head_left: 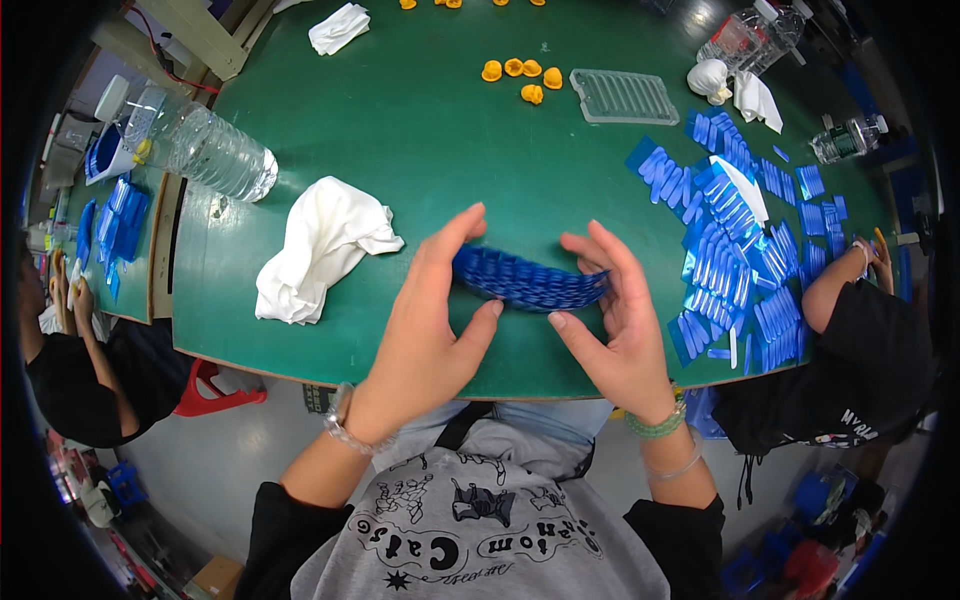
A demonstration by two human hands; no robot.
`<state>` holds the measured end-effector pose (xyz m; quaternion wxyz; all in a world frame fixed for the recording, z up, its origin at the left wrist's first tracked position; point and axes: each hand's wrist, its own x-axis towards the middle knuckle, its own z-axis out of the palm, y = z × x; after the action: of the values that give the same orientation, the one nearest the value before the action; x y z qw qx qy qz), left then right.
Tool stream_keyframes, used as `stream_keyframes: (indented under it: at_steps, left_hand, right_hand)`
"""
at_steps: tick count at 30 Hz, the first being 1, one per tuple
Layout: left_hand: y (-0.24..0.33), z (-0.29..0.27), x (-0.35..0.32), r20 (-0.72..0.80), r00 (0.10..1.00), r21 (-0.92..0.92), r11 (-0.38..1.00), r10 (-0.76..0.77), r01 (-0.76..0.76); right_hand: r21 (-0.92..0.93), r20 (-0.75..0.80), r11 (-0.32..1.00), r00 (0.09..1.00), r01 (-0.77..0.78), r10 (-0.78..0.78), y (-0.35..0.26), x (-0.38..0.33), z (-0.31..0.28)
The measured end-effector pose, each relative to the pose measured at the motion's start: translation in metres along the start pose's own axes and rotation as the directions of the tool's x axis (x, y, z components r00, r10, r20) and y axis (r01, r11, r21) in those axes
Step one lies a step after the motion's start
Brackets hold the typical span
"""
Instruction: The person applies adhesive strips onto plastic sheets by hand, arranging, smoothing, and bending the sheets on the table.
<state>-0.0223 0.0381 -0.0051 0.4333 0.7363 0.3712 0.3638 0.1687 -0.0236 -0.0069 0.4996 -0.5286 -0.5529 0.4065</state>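
A curved stack of thin dark-blue strips (530, 280) is held crosswise between my two hands, near the front of the green table. My left hand (425, 320) takes its left end, the thumb on the near side and the fingers bent round the far side. At the other end, my right hand (625, 325) cups the strips between thumb and fingers. The stack looks slightly blurred, and my fingers hide its ends. To the right lies a heap of shiny blue film-covered strips (715, 265), many in fanned rows. A crumpled white cloth (325, 245) rests left of my left hand.
A large clear bottle (205, 150) lies at the left. Toward the back are orange finger cots (531, 93) and a clear ribbed tray (625, 97). More bottles (755, 35) stand at the back right. A person in black (845, 350) sits close on my right.
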Motion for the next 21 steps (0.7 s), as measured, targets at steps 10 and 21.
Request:
stream_keyframes:
  at_steps: [10,21]
  left_hand:
    - [-0.004,-0.019,0.020,0.323,0.944,-0.126,0.992,0.066,-0.026]
    - [-0.007,-0.030,0.043,0.457,0.889,-0.103,0.991,-0.027,0.083]
  right_hand:
    - [-0.192,0.166,0.979,0.985,0.071,-0.038,-0.004,0.005,-0.014]
    - [-0.219,0.037,0.973,0.997,0.071,-0.064,-0.001,0.007,-0.006]
